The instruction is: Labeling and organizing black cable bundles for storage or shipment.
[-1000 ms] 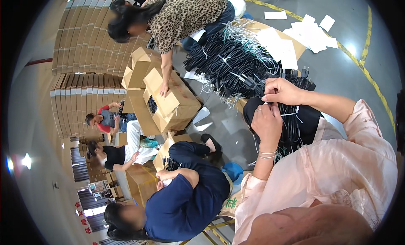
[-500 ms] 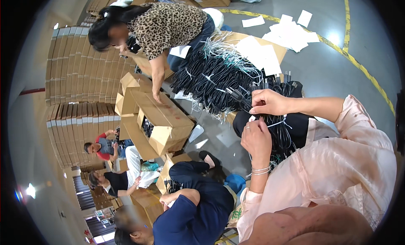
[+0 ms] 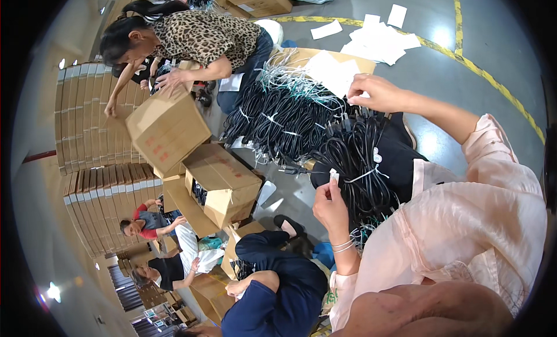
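The left hand [image 3: 332,206] pinches a small white tie [image 3: 334,176] between thumb and fingers, held up over the near edge of the black cable bundle [image 3: 362,163] that lies across the lap. The right hand [image 3: 377,92] is raised over the far end of that bundle, fingers curled narrowly; what it grips, if anything, cannot be made out.

Room to move is tight on the left: a heap of coiled black cables [image 3: 278,119] lies on the grey floor [image 3: 499,41] just beyond the bundle, with open cardboard boxes [image 3: 223,183] near it. A person in a leopard-print top [image 3: 206,35] leans over a tilted box [image 3: 167,128], both hands on it. A person in dark blue [image 3: 278,290] crouches close by at the lower edge, cut off by the rim. To the right the floor is open up to a yellow line [image 3: 481,73], with white paper sheets [image 3: 377,41] scattered near it. Stacks of flat cardboard [image 3: 87,122] wall off the left side.

Against half a second ago, the hands have drawn well apart, the right one lifted away, and the tilted box has been raised higher.
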The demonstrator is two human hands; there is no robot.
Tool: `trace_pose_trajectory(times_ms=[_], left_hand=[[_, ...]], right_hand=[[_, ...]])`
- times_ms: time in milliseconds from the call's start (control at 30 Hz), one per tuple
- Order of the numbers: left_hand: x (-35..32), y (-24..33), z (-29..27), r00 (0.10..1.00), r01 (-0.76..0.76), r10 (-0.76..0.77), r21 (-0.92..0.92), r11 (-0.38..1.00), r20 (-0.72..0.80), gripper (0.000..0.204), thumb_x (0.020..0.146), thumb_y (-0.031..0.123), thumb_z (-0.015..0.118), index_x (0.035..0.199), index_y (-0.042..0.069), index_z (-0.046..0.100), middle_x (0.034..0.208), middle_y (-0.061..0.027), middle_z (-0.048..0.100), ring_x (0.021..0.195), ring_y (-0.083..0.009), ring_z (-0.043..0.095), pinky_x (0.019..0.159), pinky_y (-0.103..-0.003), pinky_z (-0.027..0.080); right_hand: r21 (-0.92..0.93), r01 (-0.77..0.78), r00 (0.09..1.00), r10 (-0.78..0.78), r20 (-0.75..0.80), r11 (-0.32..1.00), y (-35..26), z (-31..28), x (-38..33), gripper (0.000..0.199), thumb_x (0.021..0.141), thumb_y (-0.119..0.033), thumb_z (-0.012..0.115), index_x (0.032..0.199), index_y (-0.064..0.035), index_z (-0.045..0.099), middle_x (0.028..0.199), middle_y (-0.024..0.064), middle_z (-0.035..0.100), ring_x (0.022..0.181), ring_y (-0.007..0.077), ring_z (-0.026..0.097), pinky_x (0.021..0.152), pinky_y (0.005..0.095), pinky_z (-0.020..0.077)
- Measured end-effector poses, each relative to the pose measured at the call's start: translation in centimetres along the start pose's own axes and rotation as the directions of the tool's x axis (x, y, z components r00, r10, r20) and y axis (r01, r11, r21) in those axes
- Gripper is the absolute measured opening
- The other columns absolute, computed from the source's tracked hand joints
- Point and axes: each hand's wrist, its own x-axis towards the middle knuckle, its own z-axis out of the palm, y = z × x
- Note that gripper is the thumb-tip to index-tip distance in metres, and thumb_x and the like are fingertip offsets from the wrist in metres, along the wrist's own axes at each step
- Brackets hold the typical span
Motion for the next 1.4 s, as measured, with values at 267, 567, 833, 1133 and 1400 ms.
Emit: trace_pose_trajectory(times_ms=[267,567,833,1133,1400], left_hand=[[0.1,-0.7,-0.1,0.997,0.017,-0.011,-0.081,0.997,0.076,0.025,0.088,0.02,0.062,0.077,-0.003,0.062,0.06,-0.0025,0.059,0.054,-0.0051,0.048,0.05,-0.022,0.037],[1.9,-3.3,-0.7,0.972,0.187,-0.132,-0.303,0.935,0.193,0.025,0.09,0.02,0.06,0.076,-0.001,0.058,0.063,-0.0019,0.058,0.055,-0.006,0.053,0.052,-0.019,0.043],[3.4,-3.1,-1.0,0.964,0.153,-0.146,-0.014,0.988,0.222,0.021,0.088,0.019,0.061,0.08,0.0,0.055,0.066,-0.0028,0.056,0.057,-0.0088,0.052,0.053,-0.024,0.041],[0.9,6.9,4.1,0.83,-0.532,0.555,0.372,0.761,0.052,0.068,0.073,0.024,0.075,0.124,-0.003,0.038,0.1,-0.0172,0.054,0.083,-0.0331,0.055,0.074,-0.04,0.044],[2.5,4.0,5.2,0.919,-0.392,0.386,0.081,0.916,0.078,0.062,0.075,0.009,0.069,0.126,-0.005,0.035,0.094,-0.0156,0.054,0.083,-0.0305,0.054,0.075,-0.04,0.042]], right_hand=[[0.1,-0.062,0.972,0.037,0.231,0.993,3.5,-0.6,-3.6,0.032,0.087,-0.033,0.058,0.101,-0.0041,0.063,0.099,0.012,0.057,0.096,0.0259,0.054,0.085,0.0362,0.0414],[0.476,-0.305,0.906,0.098,0.411,0.825,3.4,-1.8,-2.1,0.028,0.079,-0.022,0.071,0.098,-0.0025,0.064,0.092,0.0054,0.057,0.081,0.0111,0.051,0.073,0.0257,0.043],[0.584,-0.187,0.958,0.014,0.287,0.79,0.0,-1.8,-2.7,0.02,0.074,-0.015,0.076,0.086,-0.0023,0.066,0.08,-0.0006,0.056,0.071,0.0063,0.048,0.062,0.0227,0.0404],[0.405,0.018,0.991,-0.072,0.117,0.914,-5.5,-1.4,-2.2,0.027,0.071,-0.025,0.077,0.074,-0.003,0.061,0.071,0.0005,0.049,0.062,0.0086,0.043,0.054,0.0239,0.0362],[0.686,-0.282,0.959,0.221,0.178,0.671,-0.5,-0.6,-5.1,0.029,0.079,-0.023,0.072,0.067,-0.0017,0.056,0.065,0.0026,0.055,0.047,0.008,0.049,0.043,0.023,0.0376]])
